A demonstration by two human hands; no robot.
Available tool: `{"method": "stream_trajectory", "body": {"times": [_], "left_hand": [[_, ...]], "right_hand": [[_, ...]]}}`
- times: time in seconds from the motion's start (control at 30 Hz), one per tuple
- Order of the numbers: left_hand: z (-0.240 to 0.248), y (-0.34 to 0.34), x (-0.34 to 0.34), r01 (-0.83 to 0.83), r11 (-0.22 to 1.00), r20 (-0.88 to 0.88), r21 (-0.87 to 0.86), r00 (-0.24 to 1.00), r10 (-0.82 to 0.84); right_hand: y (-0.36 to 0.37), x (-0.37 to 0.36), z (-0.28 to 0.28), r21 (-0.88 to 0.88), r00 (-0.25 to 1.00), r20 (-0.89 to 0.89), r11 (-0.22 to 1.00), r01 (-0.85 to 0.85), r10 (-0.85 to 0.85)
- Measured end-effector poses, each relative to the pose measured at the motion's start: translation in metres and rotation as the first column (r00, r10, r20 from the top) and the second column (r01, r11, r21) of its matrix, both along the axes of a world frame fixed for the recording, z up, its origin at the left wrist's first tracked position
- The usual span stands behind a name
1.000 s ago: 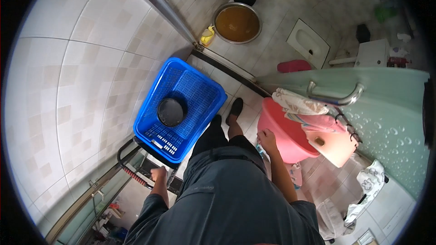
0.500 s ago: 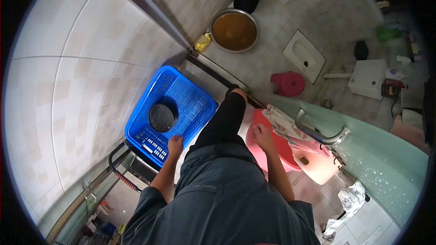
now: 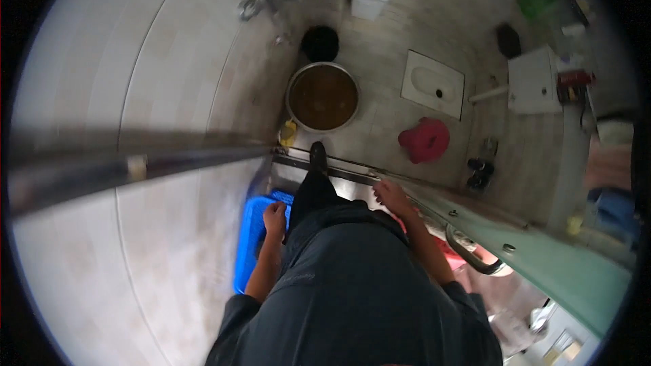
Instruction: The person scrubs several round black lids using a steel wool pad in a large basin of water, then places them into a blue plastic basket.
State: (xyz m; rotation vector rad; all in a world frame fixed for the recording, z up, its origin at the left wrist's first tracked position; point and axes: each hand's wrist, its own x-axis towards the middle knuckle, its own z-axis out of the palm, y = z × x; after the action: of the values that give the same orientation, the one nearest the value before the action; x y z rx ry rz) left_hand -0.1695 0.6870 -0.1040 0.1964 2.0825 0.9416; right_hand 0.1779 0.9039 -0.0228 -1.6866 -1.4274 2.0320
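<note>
- The left hand (image 3: 274, 219) hangs just beside the blue basket (image 3: 248, 237), at the near left, which is partly hidden behind the left arm. Nothing shows in its grasp (the fingers curl inward, so I cannot tell how tightly they close, or whether they touch the basket).
- The right hand (image 3: 390, 194) is near the edge of the glass door (image 3: 525, 247). It appears to be holding nothing; whether it is loose or clenched, or touching the door, I cannot tell.
- As to progress, stepping over the doorway sill (image 3: 356, 177) looks partly done: one dark shoe (image 3: 317, 154) reaches to its far side, while the body is on the near side. Handling seems not under way, since neither hand shows a load; what is left cannot be read from this view.
- Counted around the hands: two hands, one basket, one door with one curved metal handle (image 3: 475, 262), and one shoe on a visible foot (the other foot is out of sight).
- Counted beyond the sill: one metal basin (image 3: 323, 64) of brown liquid, one yellow bottle (image 3: 289, 133) near its left side, one black container (image 3: 320, 43) just behind it, and one white bin (image 3: 369, 0) farther off.
- Counted to the far right: one pink stool (image 3: 434, 141), one squat toilet (image 3: 415, 83) behind it, and one white cabinet (image 3: 532, 85).
</note>
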Motion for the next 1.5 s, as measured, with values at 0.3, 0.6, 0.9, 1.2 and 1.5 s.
{"method": "stream_trajectory", "body": {"times": [0.3, 0.6, 0.9, 1.2, 1.5], "left_hand": [[0.095, 0.147, -0.129, 0.479, 0.867, -0.439, -0.138, 0.755, -0.487], [0.074, 0.174, -0.155, 0.554, 0.79, -0.517, -0.261, 0.611, -0.599], [0.015, 0.17, -0.185, 0.609, 0.574, -0.355, -0.547, 0.452, -0.818], [-0.001, 0.261, -0.119, 0.53, 0.764, 0.006, -0.368, 0.823, -0.568], [0.026, 0.393, -0.02, 0.537, 0.777, -0.094, -0.33, 0.8, -0.593]], "right_hand": [[0.063, 0.048, -0.088, 0.526, 0.877, 0.478, 0.812, -0.251, -0.039], [0.081, 0.026, -0.111, -0.299, 0.786, 0.49, 0.774, 0.558, -0.378], [0.132, 0.024, -0.187, -0.666, 0.812, 0.204, 0.53, 0.525, -0.547], [0.256, 0.078, -0.226, -0.669, 0.768, 0.352, 0.43, 0.606, -0.535], [0.357, 0.167, -0.207, -0.479, 0.775, 0.565, 0.653, 0.587, -0.283]]}}
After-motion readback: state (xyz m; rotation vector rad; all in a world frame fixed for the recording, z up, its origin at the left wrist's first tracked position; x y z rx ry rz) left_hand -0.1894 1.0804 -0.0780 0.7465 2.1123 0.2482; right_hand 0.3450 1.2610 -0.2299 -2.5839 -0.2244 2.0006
